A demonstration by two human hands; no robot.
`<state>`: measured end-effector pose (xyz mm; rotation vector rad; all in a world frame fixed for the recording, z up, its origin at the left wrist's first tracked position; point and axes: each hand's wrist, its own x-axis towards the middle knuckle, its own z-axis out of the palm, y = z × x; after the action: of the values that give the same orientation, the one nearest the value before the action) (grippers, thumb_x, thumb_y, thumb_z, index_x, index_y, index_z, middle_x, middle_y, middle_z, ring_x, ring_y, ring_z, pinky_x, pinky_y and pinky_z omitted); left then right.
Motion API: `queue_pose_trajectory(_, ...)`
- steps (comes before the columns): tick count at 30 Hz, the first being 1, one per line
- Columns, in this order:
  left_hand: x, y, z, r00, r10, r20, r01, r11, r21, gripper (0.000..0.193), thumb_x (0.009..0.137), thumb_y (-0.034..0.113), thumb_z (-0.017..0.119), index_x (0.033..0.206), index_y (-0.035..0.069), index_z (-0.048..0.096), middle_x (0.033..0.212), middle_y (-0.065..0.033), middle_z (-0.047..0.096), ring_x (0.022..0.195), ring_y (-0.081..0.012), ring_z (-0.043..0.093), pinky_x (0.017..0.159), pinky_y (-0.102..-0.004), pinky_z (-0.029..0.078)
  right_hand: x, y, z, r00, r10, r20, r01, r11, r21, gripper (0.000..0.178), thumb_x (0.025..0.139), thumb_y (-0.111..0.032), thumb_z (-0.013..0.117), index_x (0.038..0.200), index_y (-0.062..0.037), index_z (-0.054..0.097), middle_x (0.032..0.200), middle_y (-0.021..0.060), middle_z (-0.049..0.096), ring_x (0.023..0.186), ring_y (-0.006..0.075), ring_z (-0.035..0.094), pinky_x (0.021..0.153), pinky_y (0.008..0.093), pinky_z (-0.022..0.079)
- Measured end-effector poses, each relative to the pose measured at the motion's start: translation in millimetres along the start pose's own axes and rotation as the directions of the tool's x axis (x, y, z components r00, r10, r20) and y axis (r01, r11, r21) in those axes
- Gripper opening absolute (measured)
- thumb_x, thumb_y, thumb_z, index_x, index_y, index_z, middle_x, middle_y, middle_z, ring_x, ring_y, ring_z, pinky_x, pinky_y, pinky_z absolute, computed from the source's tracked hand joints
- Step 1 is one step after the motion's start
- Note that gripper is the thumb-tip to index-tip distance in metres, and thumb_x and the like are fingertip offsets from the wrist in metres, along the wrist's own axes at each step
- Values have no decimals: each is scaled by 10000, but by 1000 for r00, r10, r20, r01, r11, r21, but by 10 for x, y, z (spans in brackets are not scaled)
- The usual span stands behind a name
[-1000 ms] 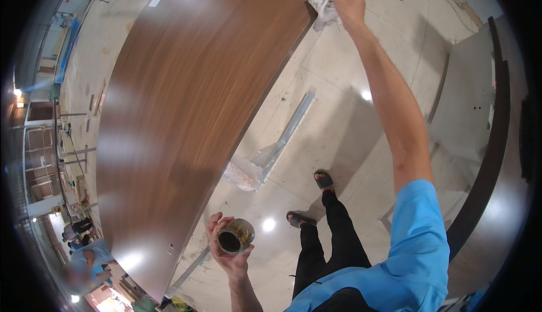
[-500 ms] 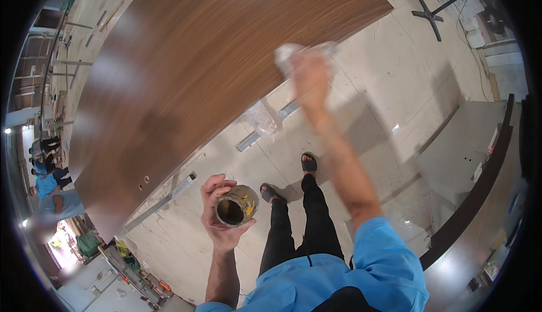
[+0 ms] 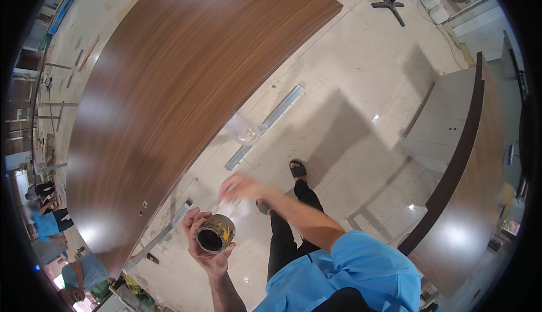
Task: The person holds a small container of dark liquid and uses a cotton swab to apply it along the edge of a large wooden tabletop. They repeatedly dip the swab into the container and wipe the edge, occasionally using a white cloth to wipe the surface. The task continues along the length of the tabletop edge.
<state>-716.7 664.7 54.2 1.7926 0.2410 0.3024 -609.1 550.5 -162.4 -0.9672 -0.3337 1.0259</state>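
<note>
My left hand [image 3: 212, 261] is wrapped round a small round can [image 3: 227, 228], its dark open mouth facing me and its side smeared with yellow. Just above the can, my right hand [image 3: 247, 188] is blurred by motion, its fingers bent around a crumpled white cloth [image 3: 234, 207]. The cloth is smeared too, and whether it touches the can I cannot tell. Beyond both hands lies a large brown wood-grain panel [image 3: 186, 69], with small holes near its lower edge. What is inside the can is too dark to make out.
Metal bars [image 3: 283, 107] stick out from under the panel, beside a clear plastic bag [image 3: 243, 129]. A cabinet [image 3: 440, 106] with a dark edge stands at right. At the far right is a black stand base [image 3: 388, 5]. Several people, one in a blue shirt [image 3: 46, 224], are at left.
My right hand has come back from the panel's edge toward the can, bringing the white cloth. The view has shifted; my left hand still holds the can.
</note>
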Motion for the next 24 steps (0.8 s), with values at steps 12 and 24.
queue_pose_trajectory(12,96,-192,245,996,43,82,-43,999,-3,820,668,335,978,1349,50,620,1448,-143,461,1229,-264,576,1031,-410,517,-834,-3512,-4031,-54,-955,-292,-577,268,-772,242,882,-298,797,971,-73,811,842,140,767,772,298,719,728,410,545)
queue_pose_trajectory(24,-479,-724,-820,996,-77,-50,71,993,-98,795,652,152,975,1352,46,611,1467,-154,447,1254,-266,563,1064,-412,513,737,-1053,-940,375,-923,-83,-186,13,-982,102,956,-125,649,994,-122,744,970,86,713,963,298,668,867,446,524)
